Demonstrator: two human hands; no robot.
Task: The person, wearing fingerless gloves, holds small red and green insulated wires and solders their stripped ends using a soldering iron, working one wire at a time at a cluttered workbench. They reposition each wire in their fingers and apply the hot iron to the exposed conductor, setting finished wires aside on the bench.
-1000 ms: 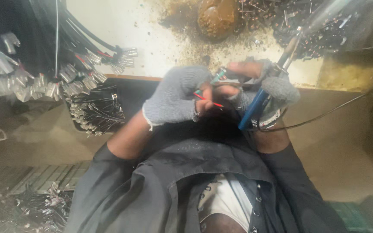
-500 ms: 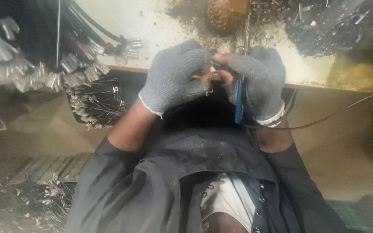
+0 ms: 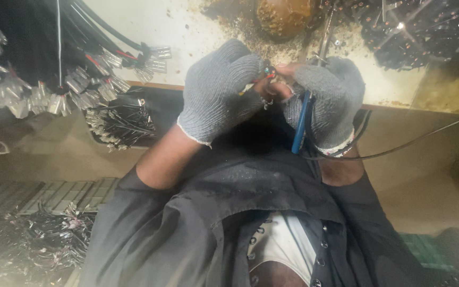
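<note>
- Nearest, below both wrists: the person's dark grey shirt, open over a white undershirt.
- Left hand, in a grey knitted fingerless glove: curled closed, fingertips pinching small red-and-yellow wire ends, which sit between the two hands.
- Right hand, same glove type: closed around a blue-handled hand tool, its handle hanging below the palm and its metal shaft rising above the knuckles; bare fingertips meet the wire ends.
- Thin black cable: loops under the right wrist and runs off to the right.
- Left of the left hand: bundles of black cables with clear-sleeved metal terminals, and a heap of loose terminals.
- Beyond both hands: pale stained worktop and a round brown lump.
</note>
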